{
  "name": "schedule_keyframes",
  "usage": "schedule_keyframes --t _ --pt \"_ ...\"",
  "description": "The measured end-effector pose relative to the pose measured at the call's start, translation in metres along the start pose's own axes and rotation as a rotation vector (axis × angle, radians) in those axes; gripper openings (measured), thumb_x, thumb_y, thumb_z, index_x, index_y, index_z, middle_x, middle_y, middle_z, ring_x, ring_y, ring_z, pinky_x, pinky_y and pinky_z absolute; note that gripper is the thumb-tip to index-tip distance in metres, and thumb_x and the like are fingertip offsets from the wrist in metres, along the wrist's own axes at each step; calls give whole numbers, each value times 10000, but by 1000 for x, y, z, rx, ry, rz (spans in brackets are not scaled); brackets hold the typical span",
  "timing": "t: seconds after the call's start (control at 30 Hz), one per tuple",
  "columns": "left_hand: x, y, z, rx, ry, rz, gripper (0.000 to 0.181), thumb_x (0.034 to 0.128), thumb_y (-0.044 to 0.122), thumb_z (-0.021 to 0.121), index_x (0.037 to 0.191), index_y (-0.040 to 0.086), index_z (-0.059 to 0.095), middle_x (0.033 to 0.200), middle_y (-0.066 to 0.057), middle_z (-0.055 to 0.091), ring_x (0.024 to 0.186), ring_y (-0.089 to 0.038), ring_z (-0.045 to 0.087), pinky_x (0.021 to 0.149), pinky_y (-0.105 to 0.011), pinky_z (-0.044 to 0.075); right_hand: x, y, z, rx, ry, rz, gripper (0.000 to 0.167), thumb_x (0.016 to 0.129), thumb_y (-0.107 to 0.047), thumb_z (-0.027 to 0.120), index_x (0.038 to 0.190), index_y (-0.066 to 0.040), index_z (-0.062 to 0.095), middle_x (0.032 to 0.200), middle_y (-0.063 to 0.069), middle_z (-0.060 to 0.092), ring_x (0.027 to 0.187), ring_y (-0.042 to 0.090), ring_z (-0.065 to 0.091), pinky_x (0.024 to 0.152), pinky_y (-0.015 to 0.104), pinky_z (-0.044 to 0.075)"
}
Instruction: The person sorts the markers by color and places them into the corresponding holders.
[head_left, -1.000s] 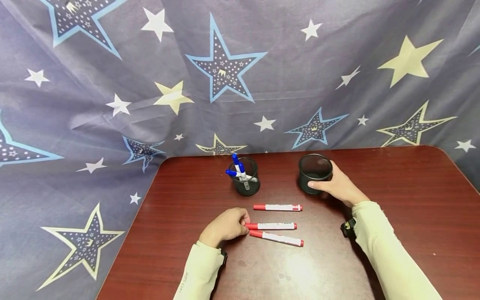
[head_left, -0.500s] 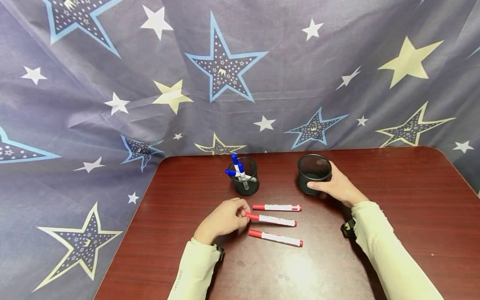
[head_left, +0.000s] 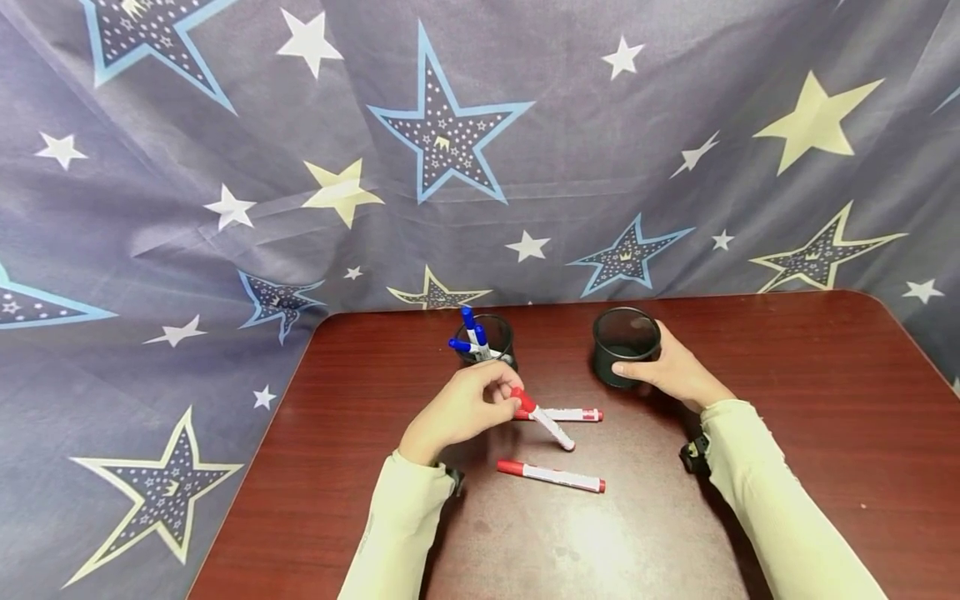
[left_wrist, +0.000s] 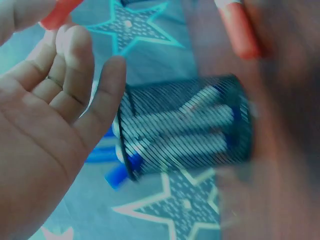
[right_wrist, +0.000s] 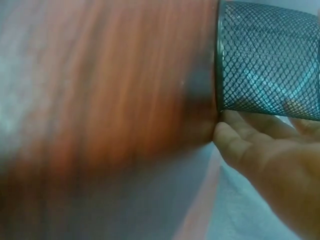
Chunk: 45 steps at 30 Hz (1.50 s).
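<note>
In the head view, my left hand pinches a red-capped whiteboard marker by its cap end, tilted with its white barrel pointing down to the right. Beneath it on the table lies another red marker, its cap partly covered. A third red marker rests closer to me. Beyond the left hand stands a black mesh pen holder containing several blue-capped markers. My right hand holds a second black mesh pen holder by its right side, thumb in front; no markers show inside it.
The reddish-brown wooden table ends at the back against a grey-blue curtain printed with stars. Both pen holders stand near that back edge, with a gap between them.
My left hand has lifted the middle red marker from the table and moved it up and to the right, towards the far marker. My right hand stays at its pen holder.
</note>
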<state>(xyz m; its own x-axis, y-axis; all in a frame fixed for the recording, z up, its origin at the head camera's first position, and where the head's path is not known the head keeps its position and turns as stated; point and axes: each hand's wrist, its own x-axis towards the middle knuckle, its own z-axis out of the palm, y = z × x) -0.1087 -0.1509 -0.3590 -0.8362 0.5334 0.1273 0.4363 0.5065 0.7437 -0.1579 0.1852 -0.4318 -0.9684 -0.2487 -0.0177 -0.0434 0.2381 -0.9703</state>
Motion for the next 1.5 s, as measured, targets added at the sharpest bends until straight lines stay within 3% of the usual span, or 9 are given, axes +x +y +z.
schedule_keyframes --t 0.13,0.27,0.43,0.6,0.83,0.97,1.07,1.23,1.5 --pt "21 16 3 -52 2 59 116 883 104 712 968 150 647 845 51 612 779 -101 590 701 -283 504 1 1 0 -22 16 2 836 841 -165 841 1491 -24 334 1214 279 561 604 399 597 561 454 551" --pt "42 29 7 -75 33 155 112 886 98 712 967 147 651 870 50 606 781 -92 588 699 -274 502 1 3 2 -16 24 -3 838 839 -155 842 1494 -31 335 1214 291 566 595 405 599 550 462 552" --pt "68 39 8 -72 118 259 114 883 89 717 977 126 665 909 49 598 800 -82 578 693 -264 491 3 6 5 -16 30 -14 824 833 -159 847 1481 -39 352 1218 284 561 582 400 599 531 464 548" --pt "94 51 4 -95 207 314 126 885 59 706 1005 79 673 931 7 609 783 -106 584 692 -266 499 7 7 9 7 13 -43 809 836 -134 842 1482 -45 364 1265 271 551 656 385 602 517 475 542" --pt "126 59 7 -133 261 271 122 911 75 700 1031 57 683 932 -19 646 788 -107 605 724 -255 503 7 7 13 21 9 -47 825 833 -113 839 1487 -29 343 1274 288 539 696 364 609 519 477 544" --pt "137 62 10 -187 292 258 129 908 70 697 1035 50 687 927 -46 654 800 -141 620 751 -273 510 8 8 15 16 13 -49 850 830 -112 845 1502 -34 331 1278 284 554 793 297 630 557 484 556" --pt "144 62 16 -178 279 252 132 909 72 697 1038 52 680 945 -48 649 821 -145 623 771 -263 514 8 8 15 14 22 -56 846 832 -107 840 1503 -34 330 1260 287 566 791 285 633 551 483 555" --pt "154 55 34 -59 259 191 127 894 87 694 1016 89 662 943 -3 648 835 -95 612 779 -217 506 9 5 13 4 28 -55 852 837 -106 831 1507 -23 310 1248 289 553 681 351 621 515 487 547" --pt "161 33 62 137 244 119 98 882 150 698 975 156 667 964 42 624 946 -111 584 850 -230 447 7 7 8 -6 36 -50 847 844 -115 828 1506 -22 308 1272 267 535 697 322 629 522 491 551"
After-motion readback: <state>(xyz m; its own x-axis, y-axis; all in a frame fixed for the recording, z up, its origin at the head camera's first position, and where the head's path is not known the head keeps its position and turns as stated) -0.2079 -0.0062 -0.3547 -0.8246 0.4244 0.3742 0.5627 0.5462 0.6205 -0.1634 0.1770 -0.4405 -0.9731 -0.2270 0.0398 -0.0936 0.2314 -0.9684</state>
